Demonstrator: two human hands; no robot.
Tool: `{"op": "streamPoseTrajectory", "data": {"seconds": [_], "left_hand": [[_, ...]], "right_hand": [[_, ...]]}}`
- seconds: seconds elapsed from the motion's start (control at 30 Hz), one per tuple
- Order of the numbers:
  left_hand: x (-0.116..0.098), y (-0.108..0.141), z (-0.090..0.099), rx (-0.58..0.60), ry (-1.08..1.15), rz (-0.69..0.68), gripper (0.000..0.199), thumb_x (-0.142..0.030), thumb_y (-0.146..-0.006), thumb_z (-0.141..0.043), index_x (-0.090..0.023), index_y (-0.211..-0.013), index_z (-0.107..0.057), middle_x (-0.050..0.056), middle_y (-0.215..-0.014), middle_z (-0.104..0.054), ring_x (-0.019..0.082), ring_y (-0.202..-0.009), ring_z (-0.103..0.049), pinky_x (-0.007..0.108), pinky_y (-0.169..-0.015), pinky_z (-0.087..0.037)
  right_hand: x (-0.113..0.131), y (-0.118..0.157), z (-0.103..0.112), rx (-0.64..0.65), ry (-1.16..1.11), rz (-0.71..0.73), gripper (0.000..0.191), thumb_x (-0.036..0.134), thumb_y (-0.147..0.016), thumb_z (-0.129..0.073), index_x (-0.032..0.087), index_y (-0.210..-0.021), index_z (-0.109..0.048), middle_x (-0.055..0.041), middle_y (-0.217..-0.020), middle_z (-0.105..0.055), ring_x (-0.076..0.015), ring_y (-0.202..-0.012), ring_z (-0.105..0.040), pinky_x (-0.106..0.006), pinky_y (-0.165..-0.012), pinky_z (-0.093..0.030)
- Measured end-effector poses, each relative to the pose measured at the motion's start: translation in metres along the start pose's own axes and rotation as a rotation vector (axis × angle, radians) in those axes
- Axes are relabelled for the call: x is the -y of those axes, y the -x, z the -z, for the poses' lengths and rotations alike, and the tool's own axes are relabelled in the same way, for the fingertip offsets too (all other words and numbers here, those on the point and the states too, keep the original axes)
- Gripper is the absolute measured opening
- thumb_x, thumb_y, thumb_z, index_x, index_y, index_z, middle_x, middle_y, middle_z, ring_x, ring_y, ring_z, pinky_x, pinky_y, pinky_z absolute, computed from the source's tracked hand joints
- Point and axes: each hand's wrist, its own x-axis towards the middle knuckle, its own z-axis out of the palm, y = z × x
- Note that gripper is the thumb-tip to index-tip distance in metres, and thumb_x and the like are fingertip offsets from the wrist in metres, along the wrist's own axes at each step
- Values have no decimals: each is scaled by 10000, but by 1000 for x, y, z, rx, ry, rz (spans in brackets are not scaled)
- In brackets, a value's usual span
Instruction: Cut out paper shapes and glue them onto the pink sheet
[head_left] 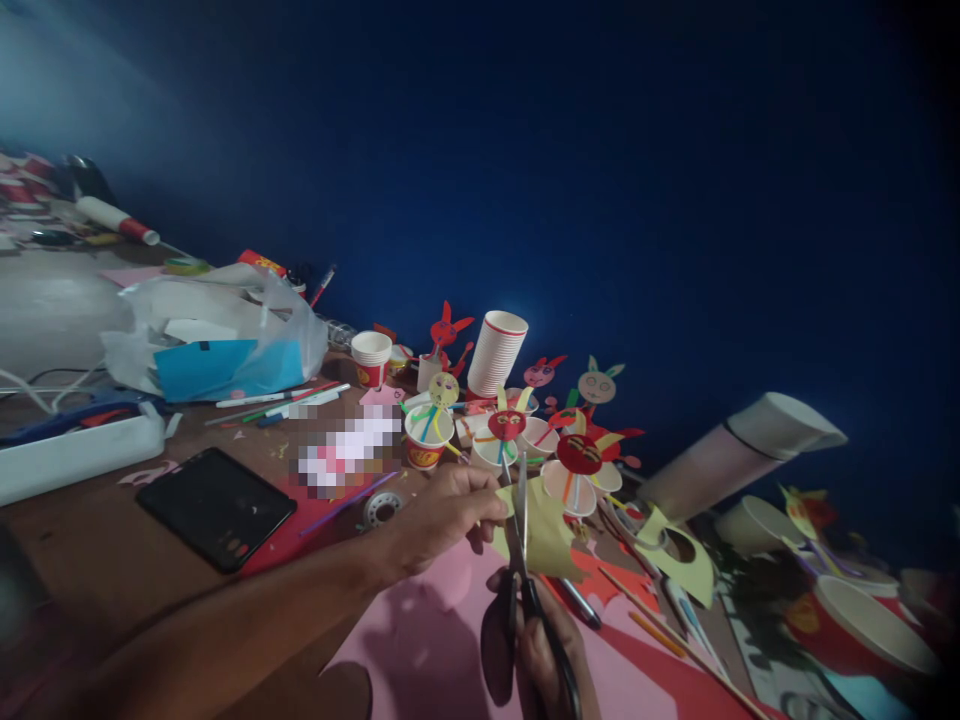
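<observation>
Paper cups [428, 437] at the frame's centre hold coloured strips and paper animal faces; a tall cup stack [496, 352] stands behind. Lower centre, the left hand [442, 515] pinches yellow paper [544, 535]; the right hand [544, 640] grips scissors [521, 560] biting it. Cluttered brown table [97, 530], dark blue wall.

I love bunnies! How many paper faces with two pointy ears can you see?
3. A red face stands by the white cup stack, a pink face to its right, a tan face farther right. Others may be hidden among the cups.
</observation>
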Motion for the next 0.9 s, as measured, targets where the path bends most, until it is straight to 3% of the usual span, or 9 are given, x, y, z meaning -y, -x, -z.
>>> {"op": "streamPoseTrajectory", "data": {"seconds": [0.7,0.9], "left_hand": [[2,-2,4,23,-18,1,142,-266,-599,-557,-150,-541,-498,-25,-477,-501,80,-426,-469,220,-446,-391],[-3,-2,3,13,-25,21,137,-264,-566,-568,-151,-518,-508,-24,-462,-489,88,-438,-473,215,-427,-376]], "right_hand": [[-6,-2,8,-9,39,15,434,594,-735,-582,176,-846,-544,61,-395,-441,-106,-362,-432,-213,-400,-192],[-9,-3,12,10,62,-23,452,606,-704,-607,181,-851,-555,54,-425,-466,-80,-344,-363,-205,-394,-183]]}}
